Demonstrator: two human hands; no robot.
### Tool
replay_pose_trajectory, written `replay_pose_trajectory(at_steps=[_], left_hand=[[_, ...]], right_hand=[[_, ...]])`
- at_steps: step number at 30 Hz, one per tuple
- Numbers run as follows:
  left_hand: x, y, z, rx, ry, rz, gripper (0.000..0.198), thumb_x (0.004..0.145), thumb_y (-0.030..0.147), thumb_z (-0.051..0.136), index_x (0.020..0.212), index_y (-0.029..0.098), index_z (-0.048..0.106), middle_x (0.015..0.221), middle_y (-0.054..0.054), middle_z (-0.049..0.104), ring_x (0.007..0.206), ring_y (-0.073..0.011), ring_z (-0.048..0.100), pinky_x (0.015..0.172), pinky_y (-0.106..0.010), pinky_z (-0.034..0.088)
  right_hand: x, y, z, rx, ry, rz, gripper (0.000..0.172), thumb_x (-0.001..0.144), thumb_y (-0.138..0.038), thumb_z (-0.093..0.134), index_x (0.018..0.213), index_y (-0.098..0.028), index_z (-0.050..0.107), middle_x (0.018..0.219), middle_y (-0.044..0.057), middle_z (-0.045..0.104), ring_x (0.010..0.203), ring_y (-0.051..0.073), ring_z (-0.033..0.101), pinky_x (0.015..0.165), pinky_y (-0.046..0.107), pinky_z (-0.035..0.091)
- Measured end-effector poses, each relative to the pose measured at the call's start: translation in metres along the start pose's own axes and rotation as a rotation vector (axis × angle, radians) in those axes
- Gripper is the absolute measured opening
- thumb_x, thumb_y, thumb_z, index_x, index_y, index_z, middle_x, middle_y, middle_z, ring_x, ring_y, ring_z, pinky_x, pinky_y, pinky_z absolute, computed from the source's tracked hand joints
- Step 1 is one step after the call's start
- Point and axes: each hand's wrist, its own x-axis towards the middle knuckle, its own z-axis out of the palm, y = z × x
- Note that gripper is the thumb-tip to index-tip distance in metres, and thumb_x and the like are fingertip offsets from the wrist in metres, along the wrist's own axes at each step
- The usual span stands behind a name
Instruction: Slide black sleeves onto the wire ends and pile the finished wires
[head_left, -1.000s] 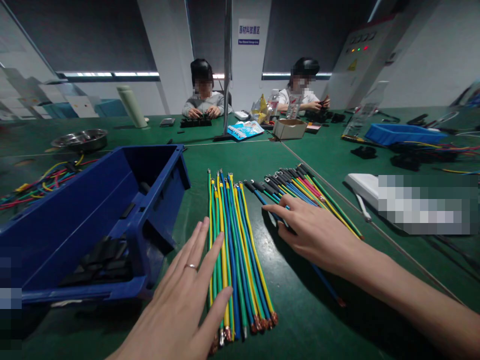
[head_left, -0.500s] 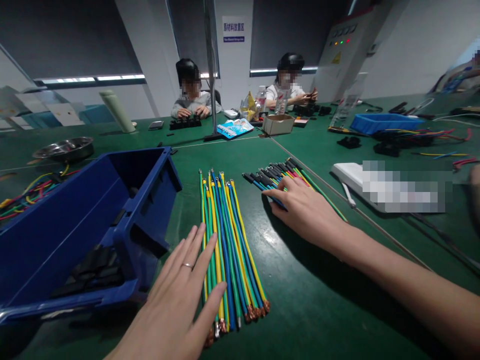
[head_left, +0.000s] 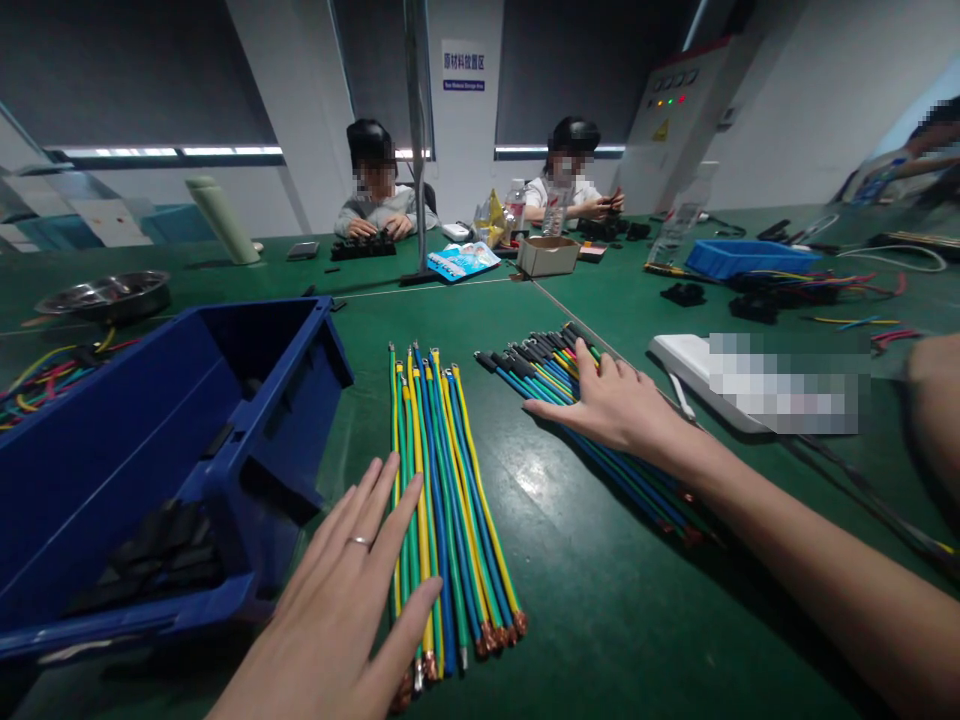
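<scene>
A bundle of yellow, green and blue wires [head_left: 442, 500] lies lengthwise in front of me, with metal lugs at the far ends and bare copper strands at the near ends. My left hand [head_left: 352, 570], wearing a ring, rests flat along its left side, fingers stretched out. My right hand [head_left: 619, 400] lies spread over a second group of wires [head_left: 517, 375], whose far ends carry black sleeves. Part of that group is hidden under the hand and forearm.
On the left stands a blue bin [head_left: 255, 430] holding black parts [head_left: 161, 550]. Behind it is a metal bowl [head_left: 105, 295]. To the right lie a white device [head_left: 720, 375] and a small blue tray [head_left: 750, 257]. A small cardboard box [head_left: 548, 256] sits ahead; two people work across the table.
My right hand has opened its fingers and shifted slightly across the sleeved wires, whose near ends now show below the forearm. My left hand stays on its bundle; the view has shifted slightly.
</scene>
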Motion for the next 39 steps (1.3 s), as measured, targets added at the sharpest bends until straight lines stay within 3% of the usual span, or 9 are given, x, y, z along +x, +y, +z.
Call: replay_pose_trajectory(at_steps=[4,11,13,17,20,27,32,34,39], left_hand=[[-0.001,-0.001,0.000,0.004,0.016,0.007,0.068,0.097,0.041,0.044,0.155,0.020,0.015,0.159,-0.019,0.027,0.141,-0.0365,0.036,0.100,-0.057,0.045],[0.001,-0.004,0.001,0.003,0.017,0.005,0.069,0.097,0.040,0.045,0.155,0.022,0.013,0.159,-0.019,0.028,0.139,-0.0374,0.038,0.098,-0.058,0.046],[0.001,-0.004,0.001,0.011,0.019,0.017,0.069,0.097,0.040,0.045,0.155,0.021,0.013,0.158,-0.019,0.029,0.139,-0.0381,0.039,0.097,-0.059,0.047],[0.000,-0.003,0.004,0.034,0.052,0.028,0.066,0.098,0.041,0.043,0.154,0.019,0.017,0.157,-0.020,0.032,0.137,-0.0388,0.042,0.095,-0.059,0.049],[-0.001,-0.002,0.006,0.055,0.075,0.032,0.064,0.098,0.042,0.042,0.154,0.018,0.020,0.156,-0.020,0.034,0.137,-0.0381,0.043,0.094,-0.058,0.050],[-0.001,-0.003,0.005,0.059,0.072,0.041,0.062,0.098,0.038,0.040,0.153,0.017,0.020,0.155,-0.021,0.035,0.136,-0.0381,0.044,0.093,-0.059,0.051],[-0.001,-0.002,0.004,0.071,0.070,0.033,0.064,0.098,0.039,0.040,0.154,0.017,0.019,0.155,-0.022,0.035,0.135,-0.0387,0.045,0.092,-0.059,0.051],[0.000,0.000,0.003,0.077,0.075,0.031,0.064,0.098,0.038,0.040,0.154,0.018,0.017,0.155,-0.021,0.035,0.135,-0.0385,0.045,0.092,-0.059,0.051],[0.001,0.002,-0.001,0.060,0.073,0.031,0.067,0.099,0.039,0.039,0.156,0.017,0.011,0.156,-0.020,0.033,0.135,-0.0372,0.045,0.096,-0.056,0.050]], right_hand=[[0.003,-0.002,-0.002,-0.018,0.044,-0.033,0.120,0.074,-0.086,0.040,0.150,0.004,0.022,0.131,0.035,0.052,0.122,0.046,0.048,0.098,0.052,0.038],[0.012,0.006,-0.006,-0.006,0.057,-0.134,0.103,0.082,-0.070,0.050,0.147,0.007,0.028,0.134,0.032,0.050,0.125,0.043,0.046,0.100,0.049,0.040],[0.015,0.009,-0.006,0.012,0.061,-0.153,0.089,0.085,-0.061,0.054,0.143,0.004,0.036,0.132,0.030,0.052,0.122,0.039,0.050,0.099,0.047,0.043],[0.019,0.014,-0.006,0.042,0.063,-0.171,0.048,0.092,-0.044,0.058,0.129,-0.014,0.053,0.125,0.013,0.059,0.107,0.025,0.060,0.089,0.045,0.051],[0.020,0.017,-0.007,0.051,0.054,-0.183,0.035,0.094,-0.038,0.059,0.122,-0.017,0.057,0.121,0.008,0.061,0.101,0.021,0.063,0.084,0.043,0.054],[0.022,0.027,-0.005,0.091,0.065,-0.176,0.035,0.094,-0.037,0.059,0.122,-0.017,0.058,0.121,0.009,0.061,0.101,0.021,0.063,0.084,0.043,0.054],[0.027,0.029,0.005,0.136,0.154,-0.216,0.038,0.094,-0.037,0.059,0.127,-0.019,0.055,0.131,0.010,0.056,0.111,0.024,0.059,0.091,0.048,0.051],[0.029,0.029,0.010,0.162,0.159,-0.249,0.049,0.092,-0.043,0.059,0.134,-0.019,0.051,0.139,0.012,0.051,0.120,0.028,0.054,0.098,0.052,0.046],[0.035,0.035,0.018,0.250,0.120,-0.286,0.097,0.080,-0.066,0.058,0.152,-0.007,0.028,0.153,0.023,0.035,0.142,0.036,0.033,0.114,0.047,0.033]])
